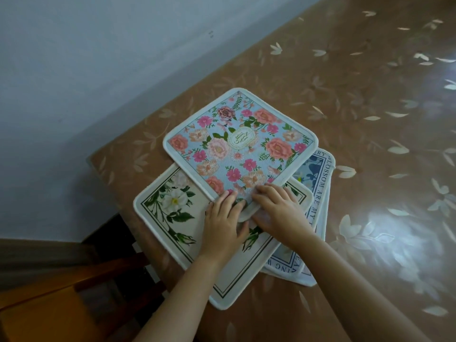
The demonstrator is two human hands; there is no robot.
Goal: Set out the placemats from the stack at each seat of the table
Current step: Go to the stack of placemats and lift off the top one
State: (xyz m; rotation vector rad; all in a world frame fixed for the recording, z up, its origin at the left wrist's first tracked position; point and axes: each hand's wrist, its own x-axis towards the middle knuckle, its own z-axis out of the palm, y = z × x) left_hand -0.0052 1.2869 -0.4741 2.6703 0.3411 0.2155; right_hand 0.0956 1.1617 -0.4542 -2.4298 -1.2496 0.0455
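Left grip (222,224), right grip (280,211): placemat (241,144) corner

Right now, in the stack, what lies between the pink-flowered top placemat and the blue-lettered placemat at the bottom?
The cream placemat with white flowers, sandwiched between the pink-flowered placemat and the blue-lettered placemat, as the head view shows.

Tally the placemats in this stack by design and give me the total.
Blue placemat with pink flowers: 1
Cream placemat with white flowers: 1
Blue-and-white lettered placemat: 1
Total: 3 that can be told apart. Extra edges show under the lettered one, but whether they belong to another mat cannot be told.
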